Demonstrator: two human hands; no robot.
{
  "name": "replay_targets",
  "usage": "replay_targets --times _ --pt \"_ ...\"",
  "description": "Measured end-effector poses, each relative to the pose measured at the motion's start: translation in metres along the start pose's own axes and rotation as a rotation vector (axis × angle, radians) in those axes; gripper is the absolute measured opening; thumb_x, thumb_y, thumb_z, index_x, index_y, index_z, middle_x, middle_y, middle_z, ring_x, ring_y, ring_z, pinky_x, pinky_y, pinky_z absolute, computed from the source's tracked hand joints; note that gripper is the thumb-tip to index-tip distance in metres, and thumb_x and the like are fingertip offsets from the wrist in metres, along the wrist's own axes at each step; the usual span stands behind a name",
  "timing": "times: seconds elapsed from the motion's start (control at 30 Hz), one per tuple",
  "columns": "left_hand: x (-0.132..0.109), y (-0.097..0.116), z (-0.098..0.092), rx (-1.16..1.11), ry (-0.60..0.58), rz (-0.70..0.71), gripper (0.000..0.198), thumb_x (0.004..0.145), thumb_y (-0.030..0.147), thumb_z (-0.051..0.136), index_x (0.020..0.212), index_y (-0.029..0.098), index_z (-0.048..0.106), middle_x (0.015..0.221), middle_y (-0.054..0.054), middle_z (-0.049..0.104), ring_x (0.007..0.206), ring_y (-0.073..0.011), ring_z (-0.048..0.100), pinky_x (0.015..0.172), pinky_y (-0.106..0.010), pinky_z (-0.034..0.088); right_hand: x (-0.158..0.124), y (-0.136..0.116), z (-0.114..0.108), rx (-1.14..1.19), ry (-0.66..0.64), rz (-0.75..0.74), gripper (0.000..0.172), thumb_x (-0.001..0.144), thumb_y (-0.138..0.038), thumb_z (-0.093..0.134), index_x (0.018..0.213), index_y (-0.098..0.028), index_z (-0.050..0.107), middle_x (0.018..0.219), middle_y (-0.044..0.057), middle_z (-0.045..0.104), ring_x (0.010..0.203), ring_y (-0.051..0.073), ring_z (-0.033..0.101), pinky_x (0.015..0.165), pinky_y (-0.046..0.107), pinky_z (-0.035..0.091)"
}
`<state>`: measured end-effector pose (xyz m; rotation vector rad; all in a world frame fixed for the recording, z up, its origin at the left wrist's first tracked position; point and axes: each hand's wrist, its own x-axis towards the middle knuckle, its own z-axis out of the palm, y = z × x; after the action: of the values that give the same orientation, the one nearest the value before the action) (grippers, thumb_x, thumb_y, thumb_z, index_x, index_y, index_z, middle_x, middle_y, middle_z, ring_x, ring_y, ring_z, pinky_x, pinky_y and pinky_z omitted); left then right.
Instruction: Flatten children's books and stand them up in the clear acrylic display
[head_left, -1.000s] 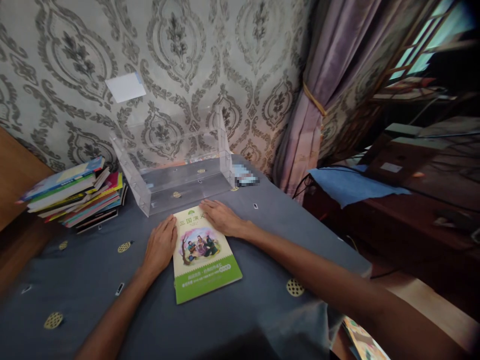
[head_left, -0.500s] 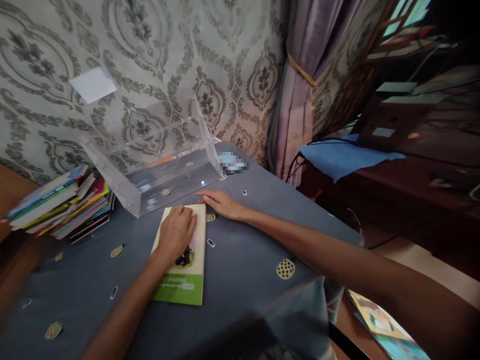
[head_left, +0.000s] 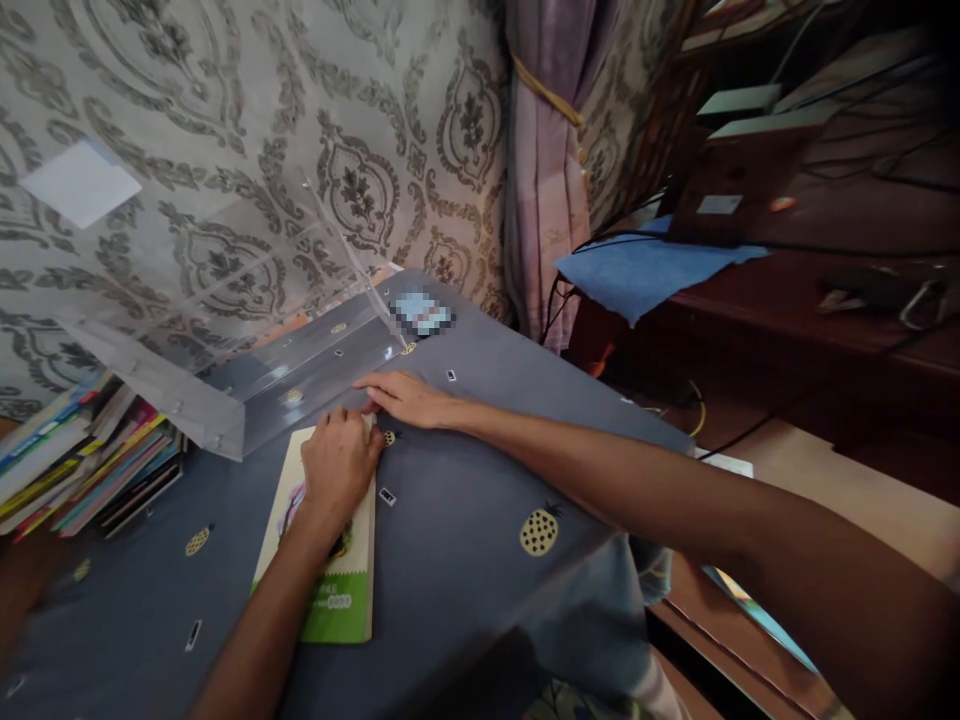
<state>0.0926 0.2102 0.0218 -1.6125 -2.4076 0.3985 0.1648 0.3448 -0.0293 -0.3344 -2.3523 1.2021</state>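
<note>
A thin book with a cream and green cover lies flat on the table in front of me. My left hand rests on its upper part, fingers bent at the far end and thumb over the right edge. Just beyond the book's far right corner is my right hand, its fingers stretched out and close to the left fingertips; whether they touch the book I cannot tell. A clear plastic stand with upright sides stands behind the book, near the right fingertips.
A pile of books and magazines leans at the left. The patterned grey cloth covers the table. A pixelated blue item lies near the back. To the right are a blue cloth and cables on a dark red surface.
The view has swung right, so everything sits further left. My left hand has shifted to the book's far right edge, with its thumb now over that side. My right hand stays near the corner.
</note>
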Motion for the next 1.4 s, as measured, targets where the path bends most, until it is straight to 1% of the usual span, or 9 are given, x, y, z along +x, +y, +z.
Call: replay_targets --times 0.13,0.23,0.4,0.6,0.7,0.87,1.03,1.2,1.4 --pt "0.000 -0.001 0.002 -0.015 0.027 -0.008 0.035 0.099 0.034 0.041 0.104 0.015 0.070 0.108 -0.013 0.067 0.107 -0.0295 0.063 0.076 -0.036 0.049 0.001 0.004 -0.001 0.009 -0.028 -0.018 0.042 0.091 -0.004 0.049 0.128 -0.018 0.064 0.101 0.004 0.077 0.098 0.016 0.070 0.090 0.030 0.050" --pt "0.000 -0.003 0.004 -0.020 0.033 -0.007 0.035 0.099 0.034 0.041 0.099 0.015 0.071 0.107 -0.012 0.068 0.106 -0.0286 0.064 0.076 -0.035 0.049 -0.001 0.005 -0.002 -0.034 -0.050 -0.039 0.037 0.085 -0.002 0.058 0.116 -0.017 0.071 0.102 0.005 0.077 0.096 0.017 0.070 0.085 0.028 0.051" --pt "0.000 -0.004 0.004 -0.030 0.028 -0.004 0.036 0.100 0.034 0.040 0.097 0.016 0.071 0.106 -0.011 0.069 0.105 -0.0277 0.065 0.076 -0.035 0.048 -0.003 0.006 -0.003 -0.136 -0.075 -0.081 0.024 0.086 -0.007 0.064 0.105 -0.016 0.076 0.102 0.006 0.077 0.095 0.018 0.069 0.082 0.026 0.048" --pt "-0.001 -0.004 0.003 -0.034 0.023 -0.008 0.036 0.099 0.032 0.040 0.097 0.016 0.072 0.107 -0.011 0.069 0.107 -0.0278 0.064 0.076 -0.035 0.048 -0.002 0.005 0.001 -0.180 -0.048 -0.052 0.024 0.084 -0.004 0.062 0.099 -0.016 0.077 0.084 0.003 0.074 0.080 0.016 0.066 0.072 0.024 0.045" --pt "-0.001 -0.004 0.003 -0.038 0.025 -0.007 0.036 0.100 0.032 0.039 0.097 0.016 0.071 0.108 -0.011 0.069 0.107 -0.0275 0.064 0.075 -0.034 0.048 -0.001 0.006 0.003 -0.162 -0.028 -0.037 0.028 0.082 -0.002 0.062 0.100 -0.017 0.077 0.080 0.001 0.072 0.076 0.014 0.064 0.071 0.023 0.043" --pt "-0.001 -0.005 0.006 -0.029 0.048 -0.004 0.036 0.100 0.033 0.039 0.096 0.017 0.071 0.107 -0.011 0.069 0.106 -0.0270 0.064 0.074 -0.033 0.047 0.000 0.010 0.005 -0.032 0.002 0.003 0.034 0.082 -0.002 0.065 0.111 -0.018 0.075 0.080 -0.001 0.071 0.072 0.011 0.063 0.072 0.022 0.045" --pt "-0.001 -0.005 0.007 -0.041 0.053 0.001 0.036 0.099 0.032 0.039 0.094 0.017 0.071 0.107 -0.011 0.070 0.106 -0.0273 0.064 0.074 -0.033 0.047 0.000 0.007 0.005 -0.096 -0.004 0.016 0.031 0.078 0.000 0.065 0.100 -0.018 0.078 0.081 0.001 0.073 0.075 0.013 0.064 0.072 0.023 0.046" --pt "-0.001 -0.005 0.006 -0.055 0.047 0.001 0.037 0.099 0.032 0.038 0.095 0.016 0.071 0.106 -0.012 0.069 0.104 -0.0276 0.064 0.074 -0.034 0.047 0.000 0.007 0.004 -0.033 -0.008 0.038 0.038 0.082 -0.003 0.066 0.115 -0.019 0.074 0.083 0.000 0.073 0.075 0.011 0.065 0.076 0.022 0.047" --pt "-0.001 -0.005 0.005 -0.060 0.045 0.002 0.038 0.099 0.031 0.037 0.096 0.016 0.071 0.107 -0.012 0.069 0.105 -0.0286 0.064 0.074 -0.035 0.048 0.002 0.012 0.007 -0.065 0.002 0.024 0.042 0.080 0.001 0.065 0.116 -0.018 0.074 0.082 0.000 0.073 0.074 0.011 0.065 0.074 0.022 0.047"
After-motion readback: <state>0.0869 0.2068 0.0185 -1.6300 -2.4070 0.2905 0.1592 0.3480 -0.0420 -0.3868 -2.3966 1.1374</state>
